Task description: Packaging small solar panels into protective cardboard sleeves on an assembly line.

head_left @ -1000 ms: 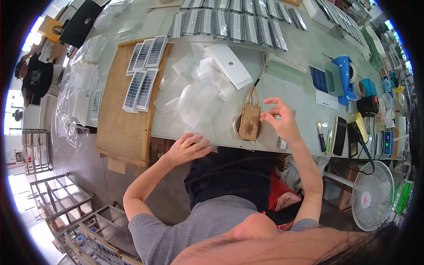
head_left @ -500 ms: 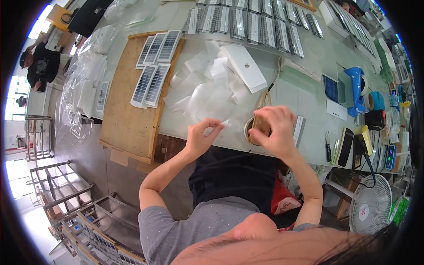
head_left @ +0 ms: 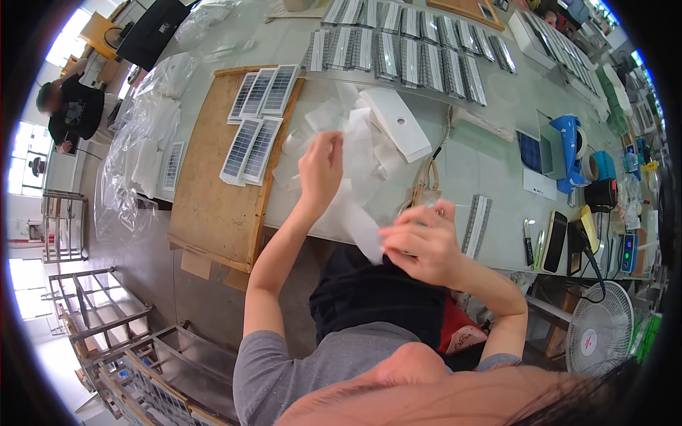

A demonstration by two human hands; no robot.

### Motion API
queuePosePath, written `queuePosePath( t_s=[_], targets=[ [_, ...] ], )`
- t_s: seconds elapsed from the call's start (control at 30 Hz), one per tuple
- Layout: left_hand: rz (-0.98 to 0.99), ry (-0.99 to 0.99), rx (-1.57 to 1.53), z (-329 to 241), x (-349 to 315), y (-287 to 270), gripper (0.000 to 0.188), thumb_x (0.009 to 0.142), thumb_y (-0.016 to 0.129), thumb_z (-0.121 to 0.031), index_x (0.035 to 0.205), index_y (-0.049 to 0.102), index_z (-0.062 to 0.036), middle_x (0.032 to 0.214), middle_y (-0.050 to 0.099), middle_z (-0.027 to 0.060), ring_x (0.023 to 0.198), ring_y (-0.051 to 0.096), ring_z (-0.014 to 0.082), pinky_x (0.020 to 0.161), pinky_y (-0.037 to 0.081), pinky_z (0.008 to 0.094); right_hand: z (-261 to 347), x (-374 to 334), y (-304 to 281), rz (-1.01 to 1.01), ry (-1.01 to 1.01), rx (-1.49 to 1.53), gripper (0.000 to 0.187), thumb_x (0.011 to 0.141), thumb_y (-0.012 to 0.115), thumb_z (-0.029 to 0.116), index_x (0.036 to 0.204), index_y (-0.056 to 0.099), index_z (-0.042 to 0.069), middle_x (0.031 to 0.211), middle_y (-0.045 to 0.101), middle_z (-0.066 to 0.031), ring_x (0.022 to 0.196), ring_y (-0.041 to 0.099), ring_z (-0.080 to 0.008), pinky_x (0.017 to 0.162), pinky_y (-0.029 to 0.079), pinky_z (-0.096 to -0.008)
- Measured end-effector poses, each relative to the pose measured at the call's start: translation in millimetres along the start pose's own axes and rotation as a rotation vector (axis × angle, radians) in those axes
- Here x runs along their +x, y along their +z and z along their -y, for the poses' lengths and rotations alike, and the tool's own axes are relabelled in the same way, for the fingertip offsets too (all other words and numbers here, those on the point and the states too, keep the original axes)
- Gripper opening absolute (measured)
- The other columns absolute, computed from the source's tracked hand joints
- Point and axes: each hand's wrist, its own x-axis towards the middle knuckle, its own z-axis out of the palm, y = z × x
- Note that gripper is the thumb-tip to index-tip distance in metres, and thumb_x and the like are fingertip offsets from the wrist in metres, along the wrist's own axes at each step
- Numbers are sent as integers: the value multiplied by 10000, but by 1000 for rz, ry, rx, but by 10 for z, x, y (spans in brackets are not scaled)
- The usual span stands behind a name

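My right hand (head_left: pixel 426 245) is closed near the table's front edge, its fingertips at the lower end of a whitish translucent film strip (head_left: pixel 359 224). The strip hangs slightly curved over the edge, above my lap. Farther up and to the left is my left hand (head_left: pixel 323 170), its fingers pinched together over the loose pile of film strips (head_left: pixel 362 145); what they hold, if anything, is hidden. A stack of white rectangular panels with a small hole (head_left: pixel 401 124) lies beside the pile. Just beyond my right hand is a brownish object (head_left: pixel 426 195), partly covered.
Small solar panels (head_left: pixel 250 149) rest on a wooden board (head_left: pixel 206 177) at left. Rows of packed strips (head_left: pixel 408 60) fill the far side. A narrow strip panel (head_left: pixel 477 224), a knife (head_left: pixel 528 241) and a blue tape dispenser (head_left: pixel 568 153) are at right. A fan (head_left: pixel 600 326) stands below.
My left hand has moved up and away over the film pile. My right hand has come down and left from the brownish object to a film strip, now stretched toward the table edge.
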Motion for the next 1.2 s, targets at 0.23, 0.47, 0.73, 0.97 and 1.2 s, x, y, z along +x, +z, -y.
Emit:
queuePosePath(
  t_s=[0.23, 0.47, 0.73, 0.97, 1.2],
  targets=[
    [138, 197, 285, 154, 63, 137, 350, 846, 719, -159, 1167, 610, -76, 1188, 579, 147, 1101, 560, 359, 905, 483, 417, 141, -338, -324, 244, 390, 398, 142, 740, 780, 80, 825, 711, 171, 802, 681, 72, 786, 622, -96, 827, 319, -325],
    [49, 778, 279, -128, -399, -343, 471, 721, 764, -133, 1176, 666, -200, 1200, 552, 51, 1057, 533, 226, 889, 432, 371, -711, -444, -251, 100, 719, 156, 60, 826, 742, 177, 860, 734, 129, 786, 697, 45, 814, 614, -108, 920, 307, -354],
    [344, 828, 103, -357, -1247, -26, 418, 721, 724, -204, 1128, 676, -287, 1112, 514, -38, 1027, 463, 146, 875, 408, 330, -886, -518, -127, 23, 703, 104, 92, 822, 765, 234, 824, 721, 153, 736, 668, 74, 768, 581, -99, 930, 285, -370],
    [429, 984, 64, -360, -1328, 62, 435, 674, 727, -201, 1102, 687, -265, 1078, 515, -52, 999, 452, 160, 866, 374, 348, -902, -532, -87, 2, 733, 83, 80, 811, 768, 212, 813, 719, 149, 741, 635, 62, 784, 557, -112, 922, 280, -371],
    [444, 516, -132, -514, -1251, 45, 233, 664, 838, -160, 868, 754, -235, 932, 545, -61, 920, 475, 192, 825, 342, 372, -995, -479, -98, -86, 722, -13, 94, 788, 782, 203, 800, 716, 137, 876, 598, 35, 962, 531, -162, 929, 258, -379]
  ],
)
